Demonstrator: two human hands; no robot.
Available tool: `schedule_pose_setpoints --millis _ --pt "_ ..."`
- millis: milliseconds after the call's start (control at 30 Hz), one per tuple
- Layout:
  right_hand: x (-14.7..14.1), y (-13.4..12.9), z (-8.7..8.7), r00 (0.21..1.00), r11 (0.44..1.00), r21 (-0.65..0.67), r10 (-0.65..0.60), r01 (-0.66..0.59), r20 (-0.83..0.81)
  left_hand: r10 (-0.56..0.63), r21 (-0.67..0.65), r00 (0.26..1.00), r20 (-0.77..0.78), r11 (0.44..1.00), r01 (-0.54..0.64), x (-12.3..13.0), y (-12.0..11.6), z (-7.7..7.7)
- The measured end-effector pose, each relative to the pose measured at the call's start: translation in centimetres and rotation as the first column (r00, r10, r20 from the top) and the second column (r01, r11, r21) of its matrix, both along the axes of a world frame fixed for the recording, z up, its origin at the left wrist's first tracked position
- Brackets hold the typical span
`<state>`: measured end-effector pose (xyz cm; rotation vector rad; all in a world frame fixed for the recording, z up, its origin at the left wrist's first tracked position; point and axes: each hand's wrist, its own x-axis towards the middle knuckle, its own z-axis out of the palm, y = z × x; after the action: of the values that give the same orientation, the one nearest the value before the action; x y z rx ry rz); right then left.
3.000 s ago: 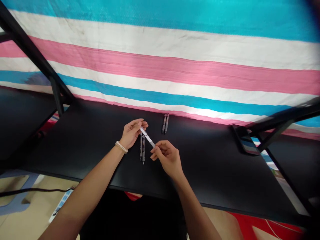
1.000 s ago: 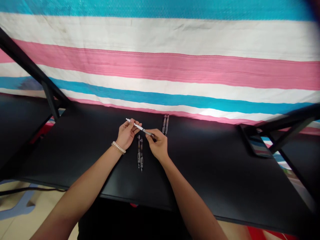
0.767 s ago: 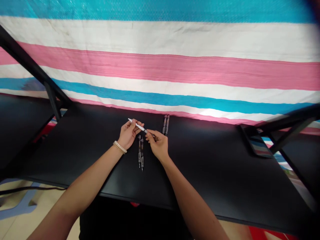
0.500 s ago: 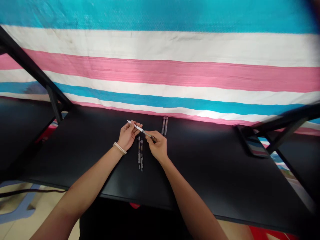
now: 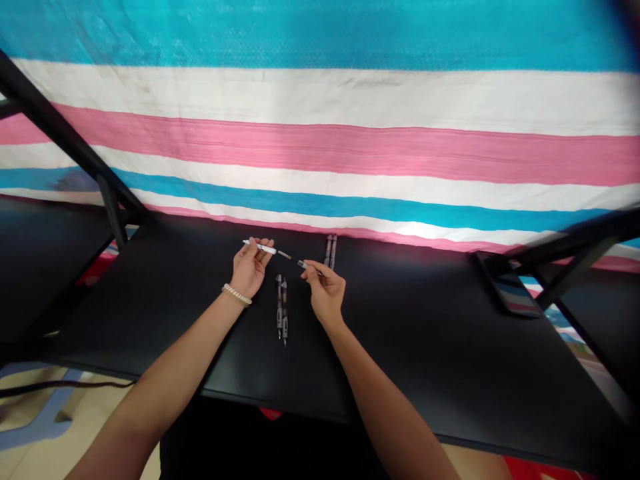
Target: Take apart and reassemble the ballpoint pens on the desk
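The fingers of the left hand (image 5: 249, 270) pinched a white pen barrel (image 5: 267, 249) above the black surface (image 5: 150, 307), while those of the right hand (image 5: 328, 293) held a thin refill (image 5: 286, 256), its far tip just beside the barrel's end. Two grey pens (image 5: 285, 323) lay side by side between the forearms, and a second pair (image 5: 328, 257) lay farther back, near the striped sheet (image 5: 320, 153).

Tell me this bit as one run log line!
left hand: holds white barrel | right hand: holds pen piece, thin refill jutting toward barrel | black table: two nearer pens, two farther pens by striped sheet
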<state>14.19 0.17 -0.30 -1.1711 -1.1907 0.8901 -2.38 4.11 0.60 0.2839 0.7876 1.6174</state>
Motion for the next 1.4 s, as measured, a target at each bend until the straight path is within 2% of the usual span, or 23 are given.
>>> schedule_pose_setpoints --millis 167,267,433,600,800,867,1033,1167,1300,1400 --pt "-0.1 0.1 0.3 0.992 0.999 -0.024 0.025 -0.028 -0.125 0.016 -0.006 0.999 0.035 1.000 -0.016 -0.5 0.3 -0.2" --pt "-0.2 0.1 0.2 0.989 0.998 -0.043 0.039 -0.046 -0.141 -0.011 -0.034 0.998 0.054 0.999 0.013 -0.3 0.2 0.0" --pt "-0.7 -0.2 -0.1 0.999 0.999 -0.032 0.041 -0.041 -0.014 -0.086 -0.020 0.996 0.014 0.996 0.087 0.5 -0.4 0.7" --pt "-1.1 -0.7 -0.3 0.979 0.992 0.127 -0.030 0.005 0.202 -0.184 0.055 0.979 -0.090 0.980 0.189 1.1 -1.0 0.3" --pt "-1.0 -0.9 -0.4 0.938 0.974 0.227 -0.057 -0.023 0.342 -0.179 0.070 0.978 -0.112 0.980 0.187 1.2 -1.0 -0.1" --pt "-1.0 -0.9 -0.5 0.942 0.980 0.195 -0.034 -0.034 0.335 -0.189 0.054 0.976 -0.111 0.979 0.196 1.2 -1.0 -0.1" --pt "-1.0 -0.7 -0.6 0.963 0.992 -0.006 0.125 -0.127 0.239 -0.184 0.060 0.977 -0.105 0.980 0.191 1.2 -0.9 -0.1" --pt "-1.0 -0.6 -0.5 0.975 0.994 0.086 0.041 -0.061 0.218 -0.141 0.074 0.987 -0.078 0.986 0.147 1.1 -0.8 -0.3" --pt "-0.8 -0.5 -0.6 0.971 0.995 0.000 0.098 -0.101 0.220 -0.165 0.074 0.983 -0.077 0.982 0.171 1.0 -0.8 -0.3" --pt "-0.8 -0.5 -0.8 0.973 0.996 0.040 0.064 -0.075 0.221 -0.175 0.082 0.981 -0.078 0.980 0.181 1.0 -0.9 -0.3"
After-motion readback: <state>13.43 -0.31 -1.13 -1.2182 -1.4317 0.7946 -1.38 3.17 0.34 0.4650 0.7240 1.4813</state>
